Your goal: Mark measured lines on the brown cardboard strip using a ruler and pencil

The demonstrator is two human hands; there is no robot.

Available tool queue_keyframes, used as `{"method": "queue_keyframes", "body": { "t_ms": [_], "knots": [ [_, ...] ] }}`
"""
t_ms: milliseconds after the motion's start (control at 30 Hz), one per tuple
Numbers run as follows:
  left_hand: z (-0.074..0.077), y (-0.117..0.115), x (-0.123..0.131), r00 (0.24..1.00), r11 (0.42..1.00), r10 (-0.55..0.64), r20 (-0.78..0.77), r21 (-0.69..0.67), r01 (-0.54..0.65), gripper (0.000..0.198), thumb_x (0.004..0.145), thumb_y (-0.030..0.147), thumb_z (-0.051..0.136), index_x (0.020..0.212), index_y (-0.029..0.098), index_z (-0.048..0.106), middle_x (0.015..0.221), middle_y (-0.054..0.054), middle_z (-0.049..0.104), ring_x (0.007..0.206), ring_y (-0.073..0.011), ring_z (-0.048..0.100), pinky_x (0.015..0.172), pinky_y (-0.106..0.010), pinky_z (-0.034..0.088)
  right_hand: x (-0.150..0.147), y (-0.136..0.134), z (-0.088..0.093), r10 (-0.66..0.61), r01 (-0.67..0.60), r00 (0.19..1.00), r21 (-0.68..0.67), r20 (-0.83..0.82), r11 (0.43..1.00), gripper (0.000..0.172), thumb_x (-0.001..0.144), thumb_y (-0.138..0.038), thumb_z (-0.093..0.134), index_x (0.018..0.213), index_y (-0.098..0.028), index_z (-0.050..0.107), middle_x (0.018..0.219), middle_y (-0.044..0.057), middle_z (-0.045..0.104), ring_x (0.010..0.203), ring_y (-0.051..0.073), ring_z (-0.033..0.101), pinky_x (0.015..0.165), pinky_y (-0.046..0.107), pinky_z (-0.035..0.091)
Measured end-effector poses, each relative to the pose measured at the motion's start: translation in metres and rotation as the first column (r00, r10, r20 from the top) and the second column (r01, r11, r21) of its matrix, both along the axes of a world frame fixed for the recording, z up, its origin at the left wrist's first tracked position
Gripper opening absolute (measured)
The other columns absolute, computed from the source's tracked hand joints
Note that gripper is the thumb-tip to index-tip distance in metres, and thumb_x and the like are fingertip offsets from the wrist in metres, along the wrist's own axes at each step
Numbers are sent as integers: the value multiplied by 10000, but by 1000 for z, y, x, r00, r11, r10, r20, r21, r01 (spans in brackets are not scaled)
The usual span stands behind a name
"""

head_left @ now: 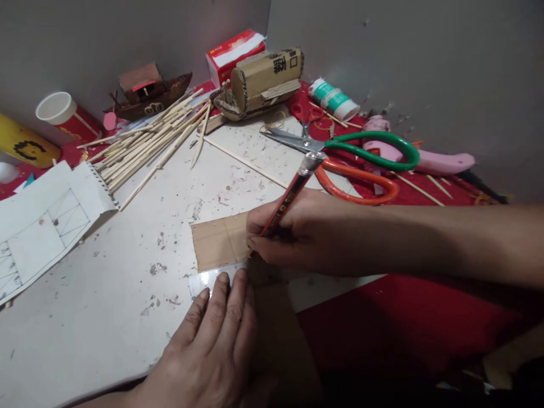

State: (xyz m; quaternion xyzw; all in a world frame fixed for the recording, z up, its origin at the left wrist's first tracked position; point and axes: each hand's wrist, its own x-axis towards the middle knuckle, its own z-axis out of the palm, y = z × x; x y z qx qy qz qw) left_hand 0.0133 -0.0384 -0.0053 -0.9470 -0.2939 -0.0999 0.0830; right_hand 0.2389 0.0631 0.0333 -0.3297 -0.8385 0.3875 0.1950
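A piece of brown cardboard (216, 241) with faint pencil lines lies on the white board (140, 249). Along its lower edge is a clear ruler (202, 280), pressed down by the spread fingers of my left hand (216, 340). My right hand (293, 232) is closed round a red and black pencil (287, 201), its tip down at the cardboard by the ruler's edge; the fingers partly hide that spot. More cardboard (280, 328) extends below, in shadow, beside my left hand.
Scissors with green and orange handles (369, 153) lie behind my right hand. Wooden sticks (157, 139), a drawing sheet (46, 226), a paper cup (68, 116), a model boat (144, 90) and a cardboard model (263, 85) stand or lie farther back and left.
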Motion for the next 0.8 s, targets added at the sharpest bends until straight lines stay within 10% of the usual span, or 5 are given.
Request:
{"method": "queue_keyframes", "body": {
  "t_ms": [800],
  "knots": [
    [-2, 1, 1, 1000, 1000, 3, -3, 24, -3, 590, 971, 469, 396, 1302, 31, 611, 1387, -163, 623, 1293, -285, 543, 1215, -348, 191, 21, -7, 1, -51, 47, 994, 48, 99, 998, 278, 896, -187, 409, 621, -210, 372, 573, -61, 339, 534, 88, 294, 560, 268, 266]
  ]
}}
